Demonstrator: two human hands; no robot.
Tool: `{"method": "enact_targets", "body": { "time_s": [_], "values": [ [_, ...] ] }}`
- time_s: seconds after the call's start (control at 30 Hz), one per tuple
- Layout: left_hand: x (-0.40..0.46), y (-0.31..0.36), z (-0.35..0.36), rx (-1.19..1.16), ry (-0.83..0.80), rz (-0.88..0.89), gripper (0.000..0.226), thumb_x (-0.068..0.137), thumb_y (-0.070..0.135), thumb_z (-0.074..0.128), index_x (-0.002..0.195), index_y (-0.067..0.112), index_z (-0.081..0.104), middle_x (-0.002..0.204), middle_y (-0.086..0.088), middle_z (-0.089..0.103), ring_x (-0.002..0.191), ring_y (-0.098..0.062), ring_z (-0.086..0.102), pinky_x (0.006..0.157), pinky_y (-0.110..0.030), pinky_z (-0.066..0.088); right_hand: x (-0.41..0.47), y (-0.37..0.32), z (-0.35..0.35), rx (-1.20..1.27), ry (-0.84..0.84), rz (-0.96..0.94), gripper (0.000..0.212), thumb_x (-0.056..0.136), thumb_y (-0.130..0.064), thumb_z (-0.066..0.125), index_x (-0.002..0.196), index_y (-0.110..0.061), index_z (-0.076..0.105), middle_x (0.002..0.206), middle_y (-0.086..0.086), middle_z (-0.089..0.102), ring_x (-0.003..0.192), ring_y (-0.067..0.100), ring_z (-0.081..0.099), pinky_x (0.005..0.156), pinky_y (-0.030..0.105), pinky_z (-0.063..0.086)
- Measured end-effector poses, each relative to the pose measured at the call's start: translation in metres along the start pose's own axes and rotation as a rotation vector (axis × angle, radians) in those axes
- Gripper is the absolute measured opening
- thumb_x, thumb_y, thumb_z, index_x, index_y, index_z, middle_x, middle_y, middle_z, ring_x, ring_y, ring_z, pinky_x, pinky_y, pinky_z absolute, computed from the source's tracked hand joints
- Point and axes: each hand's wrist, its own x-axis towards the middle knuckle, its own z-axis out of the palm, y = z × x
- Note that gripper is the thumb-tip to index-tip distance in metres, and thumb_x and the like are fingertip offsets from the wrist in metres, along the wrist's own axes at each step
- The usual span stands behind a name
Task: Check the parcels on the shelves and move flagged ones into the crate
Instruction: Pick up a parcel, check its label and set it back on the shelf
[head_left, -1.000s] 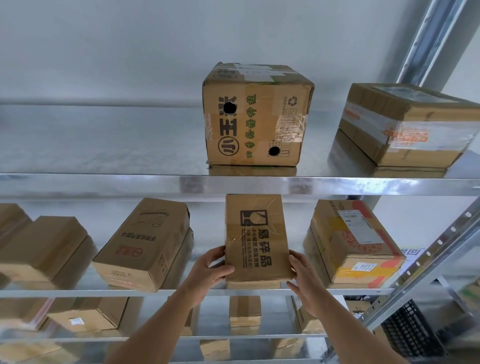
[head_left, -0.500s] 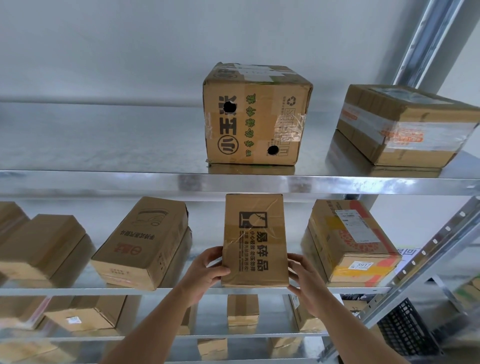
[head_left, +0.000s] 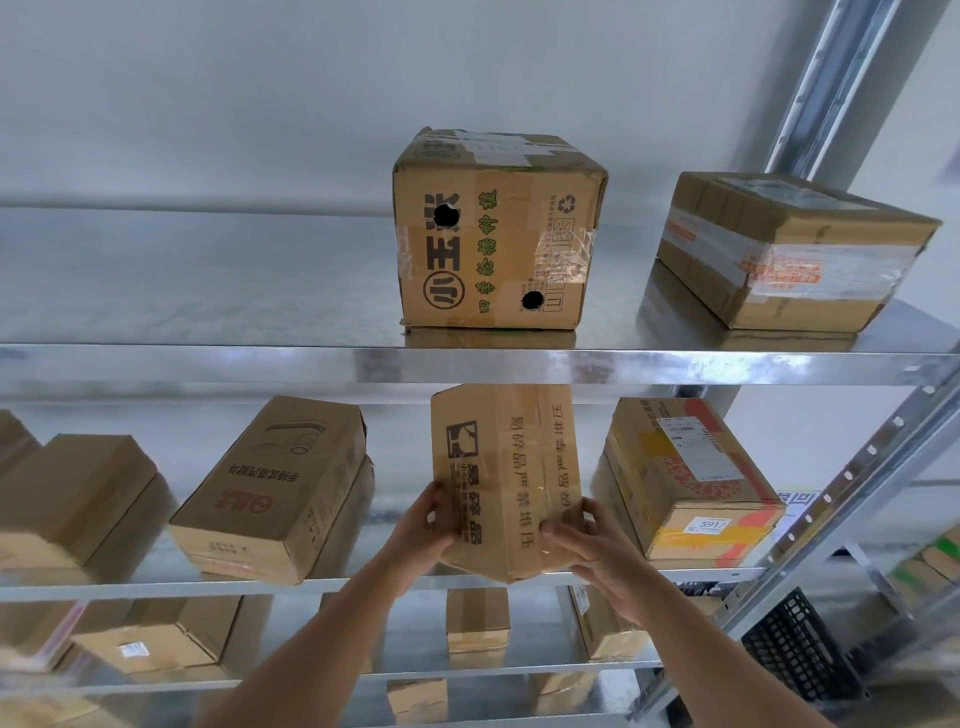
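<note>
A tall brown cardboard parcel with a black fragile-glass symbol (head_left: 506, 480) stands at the front edge of the second galvanised steel shelf (head_left: 156, 584), turned so that one vertical corner faces the camera and two printed faces show. The left hand (head_left: 428, 525) grasps its lower left face with thumb and curled fingers; the right hand (head_left: 597, 545) clasps its lower right face, fingers wrapped onto the front. Black Chinese characters run down both faces, wrapped in clear tape.

Just left of it a long brown carton printed with a line drawing of an appliance and red lettering (head_left: 275, 493) lies tilted, and further left plain brown boxes (head_left: 72, 499) sit blurred. To the right, near but apart, a brown box with yellow and orange tape (head_left: 685, 478) carries a white shipping label and a small tag that seems to read 5917.

On the top steel shelf (head_left: 208, 358) above, a cube-shaped brown carton with green and black characters, a recycling mark and two round black holes (head_left: 498, 234) stands directly over the held parcel; a flatter brown box banded with grey and orange tape (head_left: 789, 249) lies to its right.

Lower shelves hold more small cartons. A black latticed plastic crate (head_left: 800, 649) sits low at the right, beyond the perforated steel upright (head_left: 857, 467). A plain pale wall backs the rack.
</note>
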Motion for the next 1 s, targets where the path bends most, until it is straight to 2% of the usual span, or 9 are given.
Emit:
{"method": "enact_targets", "body": {
  "time_s": [0.07,0.13,0.23,0.33,0.43,0.5,0.6,0.73,1.0],
  "values": [
    [0.0,0.001,0.0,-0.021,-0.054,-0.017,0.08,0.093,-0.009,0.053,0.16,0.029,0.035,0.147,-0.004,0.054,0.13,-0.026,0.057,0.094,-0.042,0.06,-0.002,-0.002,0.001,-0.007,0.01,-0.028,0.077,0.07,-0.019,0.088,0.134,-0.019,0.043,0.123,0.011,0.07,0.104,0.026,0.073,0.076,0.031,0.056],
    [-0.002,0.002,0.001,-0.143,-0.089,-0.055,0.079,0.098,0.0,0.059,0.162,0.034,0.03,0.153,0.0,0.049,0.124,-0.02,0.059,0.089,-0.044,0.061,-0.003,-0.001,0.001,-0.018,0.008,-0.038,0.075,0.07,-0.017,0.089,0.13,-0.02,0.043,0.122,0.011,0.071,0.102,0.025,0.075,0.075,0.03,0.057],
    [-0.01,0.006,0.001,-0.263,-0.104,-0.082,0.056,0.098,0.045,0.063,0.151,0.035,0.047,0.138,0.008,0.059,0.125,-0.014,0.053,0.107,-0.064,0.045,-0.002,0.002,0.001,-0.083,-0.002,-0.035,0.07,0.072,-0.02,0.092,0.125,-0.02,0.046,0.121,0.008,0.072,0.104,0.024,0.074,0.079,0.035,0.058],
    [-0.015,0.008,-0.003,-0.218,-0.143,-0.058,0.069,0.085,0.064,0.07,0.145,0.036,0.052,0.134,0.005,0.067,0.126,-0.014,0.057,0.111,-0.062,0.044,0.003,0.008,0.003,-0.13,-0.019,-0.028,0.063,0.075,-0.023,0.09,0.123,-0.017,0.05,0.124,0.007,0.071,0.107,0.026,0.072,0.087,0.042,0.058],
    [-0.016,0.008,-0.006,-0.13,-0.153,-0.029,0.075,0.081,0.052,0.081,0.148,0.038,0.049,0.131,0.011,0.071,0.126,-0.015,0.061,0.102,-0.051,0.049,0.006,0.009,0.01,-0.156,-0.021,-0.064,0.061,0.081,-0.019,0.087,0.13,-0.029,0.052,0.126,-0.001,0.069,0.111,0.024,0.07,0.096,0.048,0.058],
    [-0.017,0.01,-0.01,-0.124,-0.121,-0.016,0.066,0.084,0.046,0.078,0.145,0.036,0.054,0.125,0.013,0.074,0.125,-0.014,0.062,0.098,-0.047,0.051,0.007,0.007,0.017,-0.2,-0.021,-0.099,0.062,0.084,-0.02,0.084,0.135,-0.037,0.052,0.125,-0.005,0.069,0.113,0.02,0.069,0.093,0.043,0.06],
    [-0.017,0.013,-0.013,-0.15,-0.086,-0.019,0.061,0.084,0.044,0.075,0.141,0.033,0.058,0.121,0.011,0.076,0.122,-0.013,0.064,0.091,-0.043,0.054,0.008,0.004,0.022,-0.248,-0.009,-0.134,0.06,0.087,-0.023,0.081,0.139,-0.038,0.054,0.12,-0.011,0.072,0.11,0.013,0.07,0.086,0.035,0.06],
    [-0.016,0.015,-0.014,-0.166,-0.075,-0.026,0.054,0.084,0.045,0.075,0.136,0.035,0.061,0.122,0.009,0.076,0.124,-0.015,0.063,0.096,-0.048,0.054,0.011,0.004,0.022,-0.314,0.009,-0.142,0.064,0.086,-0.029,0.082,0.142,-0.039,0.053,0.118,-0.017,0.073,0.107,0.01,0.071,0.09,0.04,0.06],
    [-0.016,0.015,-0.014,-0.191,-0.075,-0.025,0.052,0.086,0.042,0.075,0.135,0.036,0.06,0.122,0.008,0.076,0.12,-0.012,0.064,0.089,-0.041,0.056,0.011,0.002,0.024,-0.323,0.014,-0.124,0.066,0.084,-0.032,0.084,0.142,-0.039,0.052,0.12,-0.013,0.072,0.112,0.014,0.07,0.098,0.05,0.058]
  ]
}}
